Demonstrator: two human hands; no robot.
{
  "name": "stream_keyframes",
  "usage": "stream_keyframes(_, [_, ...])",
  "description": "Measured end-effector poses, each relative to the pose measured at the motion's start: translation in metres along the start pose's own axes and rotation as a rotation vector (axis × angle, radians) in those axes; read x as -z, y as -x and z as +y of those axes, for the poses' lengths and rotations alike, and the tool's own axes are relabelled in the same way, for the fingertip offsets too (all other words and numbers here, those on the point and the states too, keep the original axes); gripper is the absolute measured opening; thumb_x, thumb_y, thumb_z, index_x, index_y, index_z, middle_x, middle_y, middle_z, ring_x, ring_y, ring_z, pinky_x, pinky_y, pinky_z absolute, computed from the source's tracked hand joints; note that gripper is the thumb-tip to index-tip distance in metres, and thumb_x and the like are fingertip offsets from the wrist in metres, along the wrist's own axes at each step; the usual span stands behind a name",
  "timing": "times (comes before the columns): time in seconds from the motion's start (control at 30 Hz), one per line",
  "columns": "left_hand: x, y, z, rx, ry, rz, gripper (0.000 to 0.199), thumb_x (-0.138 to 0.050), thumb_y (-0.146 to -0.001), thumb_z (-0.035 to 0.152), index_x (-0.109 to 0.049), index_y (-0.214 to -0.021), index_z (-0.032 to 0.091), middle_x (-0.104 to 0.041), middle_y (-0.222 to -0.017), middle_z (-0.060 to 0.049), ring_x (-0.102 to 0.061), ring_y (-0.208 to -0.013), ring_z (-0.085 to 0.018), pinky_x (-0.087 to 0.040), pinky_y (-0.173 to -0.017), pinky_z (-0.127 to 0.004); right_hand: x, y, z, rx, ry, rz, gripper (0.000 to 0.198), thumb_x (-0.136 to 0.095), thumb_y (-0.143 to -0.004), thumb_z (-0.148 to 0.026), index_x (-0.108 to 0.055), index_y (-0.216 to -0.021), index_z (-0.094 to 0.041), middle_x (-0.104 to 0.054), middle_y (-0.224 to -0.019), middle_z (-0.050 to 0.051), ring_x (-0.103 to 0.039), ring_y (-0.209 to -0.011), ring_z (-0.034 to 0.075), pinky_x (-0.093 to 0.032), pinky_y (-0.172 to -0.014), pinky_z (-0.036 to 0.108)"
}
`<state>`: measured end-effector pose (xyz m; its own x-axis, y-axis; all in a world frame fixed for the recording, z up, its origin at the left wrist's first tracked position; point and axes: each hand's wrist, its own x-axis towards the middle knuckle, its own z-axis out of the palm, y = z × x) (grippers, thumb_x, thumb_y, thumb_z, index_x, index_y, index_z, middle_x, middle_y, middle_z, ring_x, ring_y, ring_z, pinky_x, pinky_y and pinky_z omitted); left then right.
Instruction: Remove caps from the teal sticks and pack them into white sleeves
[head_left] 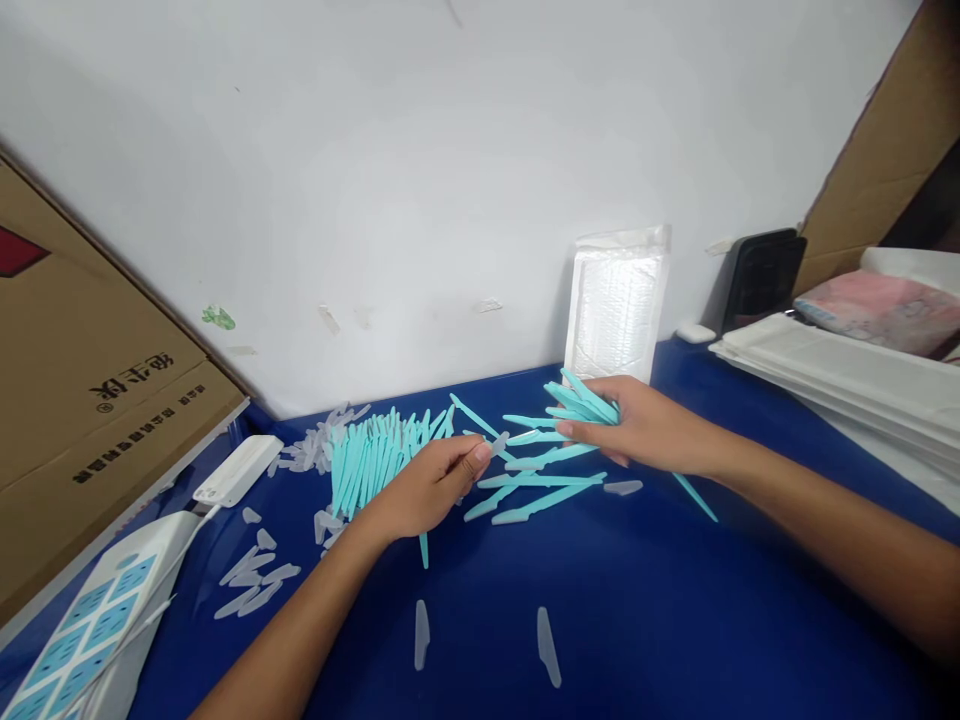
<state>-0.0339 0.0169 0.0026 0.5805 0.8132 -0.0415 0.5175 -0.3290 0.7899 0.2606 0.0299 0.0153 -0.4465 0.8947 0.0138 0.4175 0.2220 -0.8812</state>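
Note:
My left hand point(439, 480) pinches a small clear blade cap point(499, 444) between thumb and fingertips. My right hand point(637, 425) is closed round a bunch of teal eyebrow razors point(581, 402). Below and between the hands, several capped teal razors point(551, 497) lie loosely across each other. A dense row of teal razors point(375, 460) stands just behind my left hand, partly covered by it. One loose cap point(623, 487) rests under my right hand. Two more, a left cap point(421, 635) and a right cap point(549, 647), lie closer to me.
Loose caps form a heap point(319, 440) and a scatter point(259, 580) on the left of the blue table point(675, 620). A power strip point(97, 620), white adapter point(238, 470) and cardboard box point(105, 390) border that side. A bubble mailer point(619, 305) leans on the wall; white envelopes point(847, 390) are stacked right.

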Motion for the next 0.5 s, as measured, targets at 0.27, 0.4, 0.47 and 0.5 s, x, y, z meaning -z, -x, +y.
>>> stream_keyframes(0.27, [0.0,0.002,0.009,0.002,-0.06,-0.041,0.048,-0.039,-0.106,0.053,-0.037,-0.071,0.021,-0.033,-0.067,0.003,-0.028,-0.059,-0.013,-0.025,-0.056,-0.029,-0.001,0.0,0.001,0.014,-0.012,-0.058,0.036,-0.077,-0.084,-0.053,-0.063,-0.083,-0.02,-0.053,-0.055,-0.005,-0.048,-0.046,0.012,-0.04,-0.045,0.025])
stream_keyframes(0.4, [-0.002,0.001,0.01,-0.012,-0.024,-0.019,0.048,-0.045,-0.104,0.053,-0.044,-0.07,0.02,-0.035,-0.066,0.003,-0.03,-0.058,-0.012,-0.026,-0.056,-0.027,-0.006,0.001,-0.001,-0.003,-0.035,-0.088,0.036,-0.078,-0.083,-0.053,-0.063,-0.084,-0.02,-0.059,-0.065,-0.002,-0.05,-0.05,0.011,-0.042,-0.045,0.024])
stream_keyframes(0.47, [-0.004,0.0,0.01,-0.018,-0.004,0.013,0.046,-0.047,-0.103,0.053,-0.052,-0.072,0.018,-0.039,-0.066,0.003,-0.033,-0.058,-0.011,-0.027,-0.056,-0.027,-0.008,0.001,-0.001,-0.004,-0.041,-0.089,0.036,-0.078,-0.083,-0.053,-0.064,-0.086,-0.02,-0.061,-0.071,-0.001,-0.052,-0.052,0.011,-0.044,-0.045,0.023])
stream_keyframes(0.5, [-0.006,0.0,0.009,-0.018,0.008,0.025,0.046,-0.048,-0.103,0.052,-0.055,-0.073,0.018,-0.04,-0.065,0.003,-0.033,-0.057,-0.011,-0.027,-0.056,-0.026,-0.009,0.002,-0.001,-0.003,-0.045,-0.088,0.036,-0.078,-0.083,-0.053,-0.064,-0.087,-0.02,-0.061,-0.072,-0.001,-0.053,-0.053,0.011,-0.044,-0.045,0.023])
